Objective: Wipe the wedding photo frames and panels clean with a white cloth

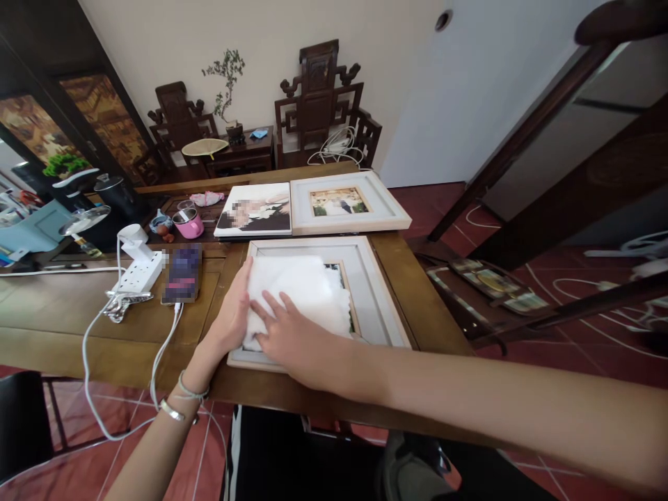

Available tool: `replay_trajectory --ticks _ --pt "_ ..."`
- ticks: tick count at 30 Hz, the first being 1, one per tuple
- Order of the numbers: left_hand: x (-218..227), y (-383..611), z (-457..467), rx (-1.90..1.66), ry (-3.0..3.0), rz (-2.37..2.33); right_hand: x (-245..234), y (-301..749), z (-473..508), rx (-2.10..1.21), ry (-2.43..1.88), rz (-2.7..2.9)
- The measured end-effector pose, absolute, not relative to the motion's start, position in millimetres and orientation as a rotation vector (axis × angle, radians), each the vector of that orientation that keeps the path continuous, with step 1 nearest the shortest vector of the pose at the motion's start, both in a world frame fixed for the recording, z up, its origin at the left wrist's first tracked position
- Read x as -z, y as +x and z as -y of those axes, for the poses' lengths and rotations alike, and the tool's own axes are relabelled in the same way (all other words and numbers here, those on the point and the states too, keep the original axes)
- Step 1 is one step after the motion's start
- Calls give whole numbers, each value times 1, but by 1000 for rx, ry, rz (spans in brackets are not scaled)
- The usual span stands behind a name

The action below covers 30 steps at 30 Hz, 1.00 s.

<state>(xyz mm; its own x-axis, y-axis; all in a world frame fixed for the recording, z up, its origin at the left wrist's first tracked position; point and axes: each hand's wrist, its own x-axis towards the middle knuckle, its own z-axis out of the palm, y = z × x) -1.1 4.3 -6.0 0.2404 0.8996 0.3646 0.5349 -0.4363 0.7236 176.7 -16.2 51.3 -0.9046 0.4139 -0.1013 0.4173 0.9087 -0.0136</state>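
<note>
A light wood picture frame [383,306] lies flat near the table's front edge. White tissue-like wipes [297,282] spread over its left part, and a strip of the picture inside shows at their right side. My right hand [289,334] rests on the wipes with fingers spread. Along the frame's left edge stands my left hand [234,313], fingers stretched out and touching the border and the edge of the wipes. The surface under both palms is hidden.
Behind lie a second framed picture [389,209] and a photo panel [255,209]. To the left are a charging phone [181,275], a power strip [140,271], a pink mug [188,224] and a dark kettle [112,195]. White cables [88,390] hang over the table's front edge.
</note>
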Motion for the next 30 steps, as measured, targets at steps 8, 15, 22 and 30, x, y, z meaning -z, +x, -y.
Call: replay_trajectory --ticks 8,15,22,30 --pt "3 2 -5 -929 2052 -1494 -71 205 30 316 452 -2916" --pt "6 1 -6 -871 2172 -1449 -55 213 10 109 583 -2961" --pt "7 1 -6 -850 2195 -1385 -29 185 -40 -268 790 -3058" --pt "0 4 -5 -755 2267 -1401 -36 181 -99 -337 926 -3002"
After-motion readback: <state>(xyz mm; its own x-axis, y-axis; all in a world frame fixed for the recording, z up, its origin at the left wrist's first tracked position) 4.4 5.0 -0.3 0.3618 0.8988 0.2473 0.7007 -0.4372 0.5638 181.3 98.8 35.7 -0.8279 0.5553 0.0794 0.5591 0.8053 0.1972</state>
